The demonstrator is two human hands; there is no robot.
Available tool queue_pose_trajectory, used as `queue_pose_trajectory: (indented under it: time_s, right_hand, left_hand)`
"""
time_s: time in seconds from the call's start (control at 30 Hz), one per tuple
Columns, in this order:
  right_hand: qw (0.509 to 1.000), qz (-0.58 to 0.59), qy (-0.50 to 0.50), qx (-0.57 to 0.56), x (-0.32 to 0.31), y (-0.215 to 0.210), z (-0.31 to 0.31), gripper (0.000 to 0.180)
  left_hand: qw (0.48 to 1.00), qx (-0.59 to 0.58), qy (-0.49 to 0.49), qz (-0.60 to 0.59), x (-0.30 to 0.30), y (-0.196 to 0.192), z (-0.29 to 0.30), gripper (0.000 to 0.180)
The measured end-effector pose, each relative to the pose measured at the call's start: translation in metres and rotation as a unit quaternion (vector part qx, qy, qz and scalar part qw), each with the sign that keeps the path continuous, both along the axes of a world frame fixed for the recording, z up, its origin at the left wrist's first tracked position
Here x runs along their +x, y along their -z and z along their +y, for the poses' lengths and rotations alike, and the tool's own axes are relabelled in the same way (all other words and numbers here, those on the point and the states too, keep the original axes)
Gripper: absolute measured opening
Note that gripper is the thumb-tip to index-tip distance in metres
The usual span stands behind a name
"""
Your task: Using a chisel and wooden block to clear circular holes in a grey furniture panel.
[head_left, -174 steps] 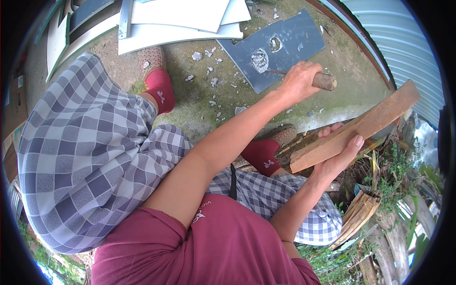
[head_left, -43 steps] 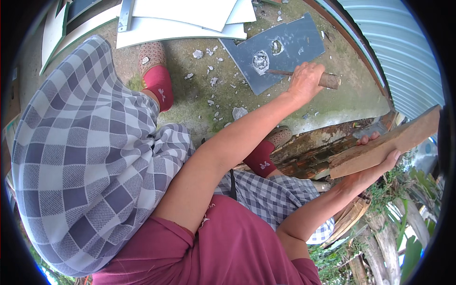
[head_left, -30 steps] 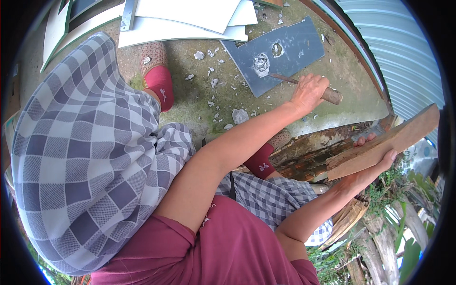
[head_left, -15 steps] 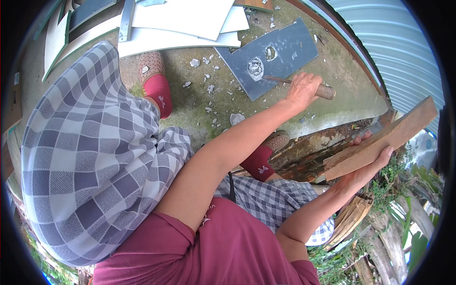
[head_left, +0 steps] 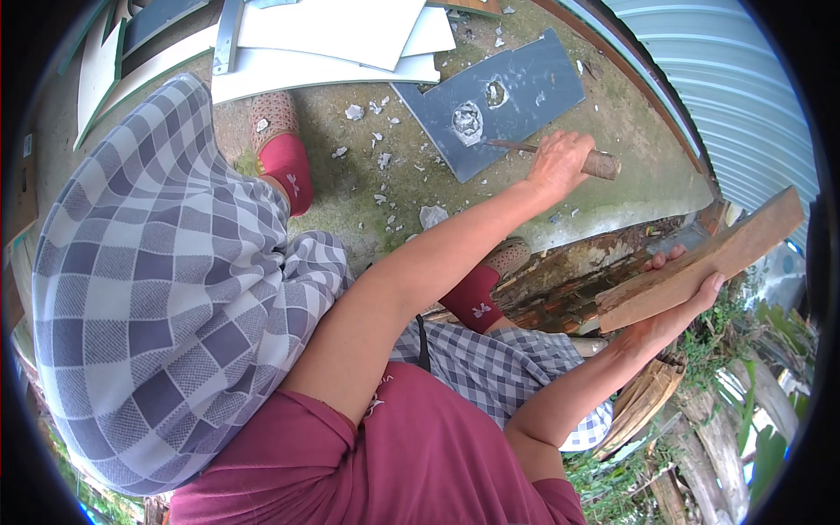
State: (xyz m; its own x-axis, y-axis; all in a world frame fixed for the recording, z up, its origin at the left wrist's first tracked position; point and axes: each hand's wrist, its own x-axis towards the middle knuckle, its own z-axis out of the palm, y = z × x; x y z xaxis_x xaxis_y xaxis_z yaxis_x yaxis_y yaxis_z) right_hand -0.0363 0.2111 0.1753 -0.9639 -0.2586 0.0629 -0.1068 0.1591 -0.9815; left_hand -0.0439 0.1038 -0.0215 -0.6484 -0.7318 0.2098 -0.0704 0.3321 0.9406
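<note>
Two hands are in use, each on a separate item. Left hand (head_left: pixel 560 164): fingers curled fully around the round wooden handle (head_left: pixel 602 164) of a narrow-bladed tool (head_left: pixel 512 145). The blade points leftward over the grey panel (head_left: pixel 534 79), its tip just beside the larger ragged break (head_left: pixel 467 124); contact between tip and panel cannot be determined. This break sits near the panel's lower-left edge; the smaller break (head_left: pixel 495 94) lies nearer its upper edge. Right hand (head_left: pixel 697 302): thumb and fingers spread to the width of a wooden board (head_left: pixel 709 258), gripping it by opposite long edges. The board is held tilted, beyond the lower-right edge of the concrete slab (head_left: pixel 634 175) and well apart from the panel. The panel lies flat on the slab, its left corner beside the stacked white panels (head_left: pixel 328 35). Pale fragments (head_left: pixel 353 113) are scattered between the left clog (head_left: pixel 273 118) and the panel's lower-left edge.
</note>
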Motion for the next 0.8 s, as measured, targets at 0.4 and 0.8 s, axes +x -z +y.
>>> queue_pose_trajectory:
  time_s: [0.4,0.8]
  right_hand:
    - [0.999,-0.017,-0.03,0.01,0.0,-0.001,0.001,0.058]
    - [0.971,-0.048,-0.063,0.226,-0.01,0.047,-0.006,0.065]
  left_hand:
    - [0.999,-0.004,0.007,-0.038,-0.003,0.004,0.0,0.028]
    - [0.998,0.015,-0.06,-0.016,-0.02,0.006,-0.009,0.022]
